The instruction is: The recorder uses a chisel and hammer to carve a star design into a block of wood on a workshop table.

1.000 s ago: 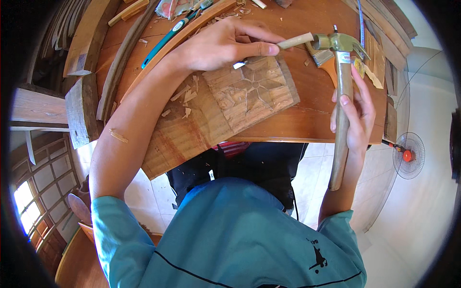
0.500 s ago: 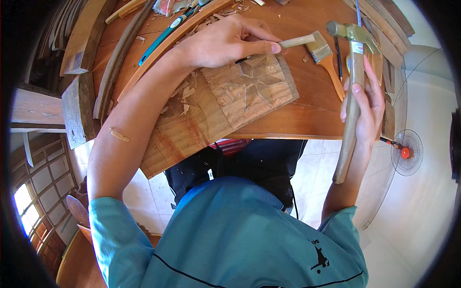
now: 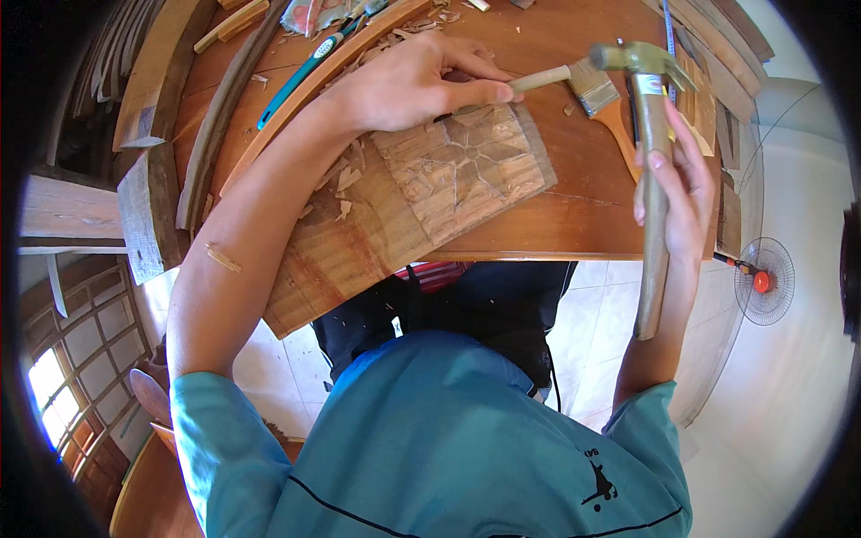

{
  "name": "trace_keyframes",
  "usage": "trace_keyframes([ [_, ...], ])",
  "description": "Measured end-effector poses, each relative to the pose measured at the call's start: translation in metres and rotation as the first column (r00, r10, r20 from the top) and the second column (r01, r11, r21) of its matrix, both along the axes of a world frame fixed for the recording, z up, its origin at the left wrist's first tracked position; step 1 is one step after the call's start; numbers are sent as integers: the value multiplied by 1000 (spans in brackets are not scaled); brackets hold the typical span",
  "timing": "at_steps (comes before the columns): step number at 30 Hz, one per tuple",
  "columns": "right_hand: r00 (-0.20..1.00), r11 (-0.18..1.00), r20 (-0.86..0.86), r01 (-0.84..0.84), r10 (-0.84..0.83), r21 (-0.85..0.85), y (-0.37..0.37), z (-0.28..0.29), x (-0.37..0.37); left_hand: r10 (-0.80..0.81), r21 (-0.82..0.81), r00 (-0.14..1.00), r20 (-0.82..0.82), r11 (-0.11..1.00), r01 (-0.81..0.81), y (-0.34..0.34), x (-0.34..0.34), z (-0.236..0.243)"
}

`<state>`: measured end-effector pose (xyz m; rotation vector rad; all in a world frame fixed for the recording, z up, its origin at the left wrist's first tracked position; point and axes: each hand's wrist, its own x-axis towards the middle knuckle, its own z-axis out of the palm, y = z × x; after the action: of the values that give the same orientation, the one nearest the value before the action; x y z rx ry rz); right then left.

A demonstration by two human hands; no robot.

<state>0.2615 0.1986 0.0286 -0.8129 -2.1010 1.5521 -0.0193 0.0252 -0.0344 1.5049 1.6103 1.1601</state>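
My left hand (image 3: 408, 85) is closed around a chisel, its pale wooden handle (image 3: 543, 78) sticking out to the right past my thumb. Most of its blade is hidden under my fingers. Below that hand lies a wooden board (image 3: 359, 229) with a flower-like pattern (image 3: 471, 157) carved into its right end. My right hand (image 3: 683, 184) grips a claw hammer (image 3: 653, 170) by its wooden handle. The hammer's head, slightly blurred, hangs just right of the chisel handle's end, with a small gap showing between them.
A flat paintbrush (image 3: 610, 112) with an orange handle lies on the brown table (image 3: 538, 224), partly behind the hammer. Left of the board are a teal-handled tool (image 3: 300, 79), curved wood strips (image 3: 224, 108) and shavings (image 3: 345, 184). Wood pieces (image 3: 717, 54) line the right side. A fan (image 3: 762, 282) stands beyond.
The hammer head has shifted left, closer to the end of the chisel handle. My left hand and the board keep nearly the same place.
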Motion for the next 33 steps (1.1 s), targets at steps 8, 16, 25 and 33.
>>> trace_keyframes([
  [8, 999, 999, 19, -33, 34, -38, 7, -1, 5, 43, -96, 999, -17, 994, -45, -4, 0, 5],
  [16, 999, 1000, 48, 7, -7, -14, 9, 1, 1, 17, -113, 1000, 16, 994, -15, -4, -6, 6],
  [25, 999, 999, -23, 39, -40, -39, 1, -4, -1, -9, -84, 999, -34, 996, 6, -6, -4, 9],
  [33, 999, 998, -27, 26, -27, -62, -9, -5, -3, -6, -27, 1000, 0, 1000, 6, -7, -4, 7],
])
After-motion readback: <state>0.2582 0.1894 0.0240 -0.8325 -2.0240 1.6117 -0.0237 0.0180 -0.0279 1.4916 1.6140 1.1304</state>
